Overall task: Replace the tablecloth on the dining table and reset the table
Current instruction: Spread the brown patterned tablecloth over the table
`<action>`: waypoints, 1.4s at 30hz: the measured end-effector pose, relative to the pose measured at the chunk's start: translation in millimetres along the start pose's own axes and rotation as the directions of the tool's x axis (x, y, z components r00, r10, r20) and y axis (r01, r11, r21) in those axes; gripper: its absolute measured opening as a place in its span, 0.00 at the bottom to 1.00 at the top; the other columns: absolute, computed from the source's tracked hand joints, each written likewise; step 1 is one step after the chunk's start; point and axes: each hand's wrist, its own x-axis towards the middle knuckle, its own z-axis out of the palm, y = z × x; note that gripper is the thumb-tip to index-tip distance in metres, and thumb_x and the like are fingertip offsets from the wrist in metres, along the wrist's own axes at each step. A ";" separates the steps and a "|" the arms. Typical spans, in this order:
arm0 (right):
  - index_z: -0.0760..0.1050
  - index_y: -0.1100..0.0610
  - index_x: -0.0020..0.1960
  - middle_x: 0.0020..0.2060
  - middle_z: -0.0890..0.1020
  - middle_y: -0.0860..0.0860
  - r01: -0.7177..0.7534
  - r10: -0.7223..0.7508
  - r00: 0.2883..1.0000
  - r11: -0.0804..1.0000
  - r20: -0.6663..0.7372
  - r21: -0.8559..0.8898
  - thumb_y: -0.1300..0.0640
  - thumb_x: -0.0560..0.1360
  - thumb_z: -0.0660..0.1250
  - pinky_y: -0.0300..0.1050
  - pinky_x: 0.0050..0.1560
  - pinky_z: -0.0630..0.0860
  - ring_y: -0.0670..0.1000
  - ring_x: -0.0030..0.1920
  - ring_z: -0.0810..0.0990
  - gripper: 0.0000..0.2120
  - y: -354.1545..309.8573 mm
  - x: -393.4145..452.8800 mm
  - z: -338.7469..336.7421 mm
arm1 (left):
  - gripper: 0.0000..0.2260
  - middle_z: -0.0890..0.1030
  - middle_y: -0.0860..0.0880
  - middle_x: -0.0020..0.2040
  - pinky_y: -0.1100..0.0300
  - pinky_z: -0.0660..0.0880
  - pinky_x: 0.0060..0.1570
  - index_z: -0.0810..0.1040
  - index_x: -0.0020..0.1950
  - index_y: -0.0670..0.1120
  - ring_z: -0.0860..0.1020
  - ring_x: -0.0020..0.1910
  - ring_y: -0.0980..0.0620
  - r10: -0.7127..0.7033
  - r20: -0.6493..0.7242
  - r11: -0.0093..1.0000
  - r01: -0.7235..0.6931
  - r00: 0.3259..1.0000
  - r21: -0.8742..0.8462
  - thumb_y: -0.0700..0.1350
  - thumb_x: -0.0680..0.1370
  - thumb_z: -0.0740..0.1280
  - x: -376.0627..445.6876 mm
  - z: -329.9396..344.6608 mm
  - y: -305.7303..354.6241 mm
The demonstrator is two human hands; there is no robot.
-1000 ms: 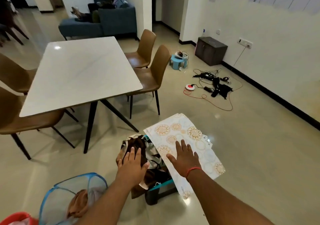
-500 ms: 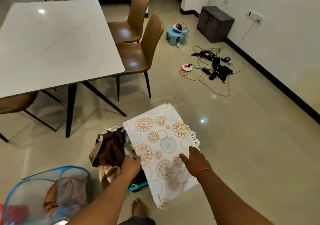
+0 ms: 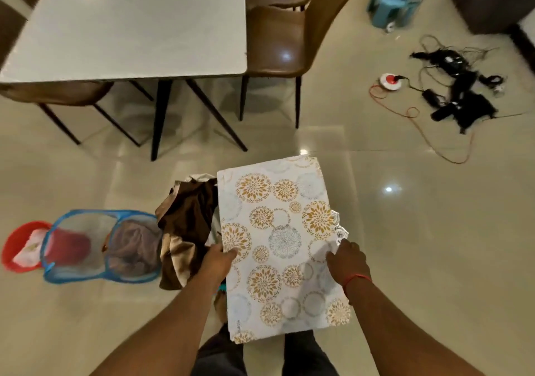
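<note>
Folded tablecloth (image 3: 282, 248), white with gold and blue medallions, held flat over the floor, clear of the bare counter (image 3: 130, 22) ahead. Left hand (image 3: 217, 261) grips its left edge; right hand (image 3: 347, 259) pinches its right edge near the lace trim. Risks: folds slipping open and dragging on the floor; catching the brown fabric pile (image 3: 185, 231) beside it; tripping over the cables (image 3: 451, 91).

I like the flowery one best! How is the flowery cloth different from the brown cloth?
The flowery cloth is white with gold and blue circles; the brown cloth is plain and shiny. The flowery cloth is folded flat, held by the left hand and right hand; the brown cloth lies crumpled in a heap, unheld. Both are fabric.
</note>
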 end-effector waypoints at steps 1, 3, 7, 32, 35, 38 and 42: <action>0.62 0.60 0.74 0.69 0.69 0.60 0.011 -0.011 0.999 1.000 0.031 0.009 0.48 0.80 0.60 0.54 0.67 0.69 0.63 0.68 0.69 0.27 1.4 7.3 0.3 | 0.21 0.81 0.45 0.61 0.42 0.77 0.59 0.74 0.68 0.46 0.81 0.55 0.42 -0.019 -0.037 1.000 0.018 0.999 -0.025 0.52 0.77 0.69 17.7 3.8 -16.2; 0.61 0.60 0.75 0.70 0.70 0.60 0.048 -0.049 0.994 0.999 0.096 0.020 0.50 0.80 0.60 0.53 0.67 0.68 0.63 0.68 0.69 0.27 3.5 19.4 3.1 | 0.23 0.81 0.46 0.60 0.41 0.79 0.57 0.74 0.66 0.47 0.81 0.53 0.42 -0.032 -0.110 0.999 0.029 0.993 -0.024 0.55 0.74 0.70 20.0 14.1 -23.0; 0.61 0.59 0.75 0.71 0.69 0.59 0.116 -0.120 0.982 0.993 0.149 0.032 0.50 0.80 0.60 0.52 0.68 0.67 0.62 0.70 0.68 0.27 4.9 31.4 4.6 | 0.18 0.78 0.43 0.62 0.42 0.76 0.60 0.72 0.69 0.45 0.78 0.59 0.40 0.020 -0.252 0.999 -0.028 0.967 -0.028 0.48 0.80 0.67 -17.8 40.6 -0.6; 0.72 0.49 0.66 0.64 0.73 0.46 0.104 -0.290 0.956 0.502 0.054 0.859 0.29 0.75 0.60 0.61 0.66 0.68 0.56 0.65 0.72 0.30 42.2 -24.4 -138.8 | 0.10 0.84 0.52 0.56 0.51 0.79 0.56 0.78 0.61 0.52 0.82 0.56 0.52 0.717 -0.278 0.617 -0.768 0.639 -0.174 0.41 0.82 0.64 -223.2 62.5 107.0; 0.77 0.50 0.63 0.61 0.82 0.51 0.165 -0.305 0.951 0.362 -0.050 0.917 0.32 0.64 0.75 0.67 0.61 0.75 0.58 0.59 0.82 0.35 49.9 -21.4 -157.6 | 0.11 0.83 0.51 0.57 0.49 0.79 0.57 0.76 0.64 0.51 0.82 0.55 0.51 0.710 -0.335 0.615 -0.777 0.619 -0.132 0.41 0.82 0.64 -237.7 63.8 126.1; 0.78 0.54 0.57 0.54 0.85 0.57 0.308 -0.345 0.917 0.288 -0.202 0.907 0.52 0.75 0.73 0.61 0.56 0.80 0.56 0.50 0.86 0.13 50.0 -22.2 -197.3 | 0.12 0.82 0.51 0.57 0.47 0.78 0.58 0.75 0.65 0.53 0.81 0.55 0.51 0.697 -0.419 0.627 -0.778 0.582 -0.036 0.44 0.82 0.64 -249.1 71.0 156.6; 0.77 0.55 0.57 0.51 0.85 0.54 0.425 -0.340 0.884 0.298 -0.321 0.854 0.58 0.77 0.71 0.54 0.52 0.81 0.55 0.50 0.84 0.09 53.3 4.0 -256.1 | 0.10 0.81 0.53 0.53 0.53 0.77 0.52 0.77 0.62 0.51 0.80 0.53 0.50 0.709 -0.525 0.589 -0.805 0.471 0.073 0.43 0.82 0.63 -254.0 110.9 200.4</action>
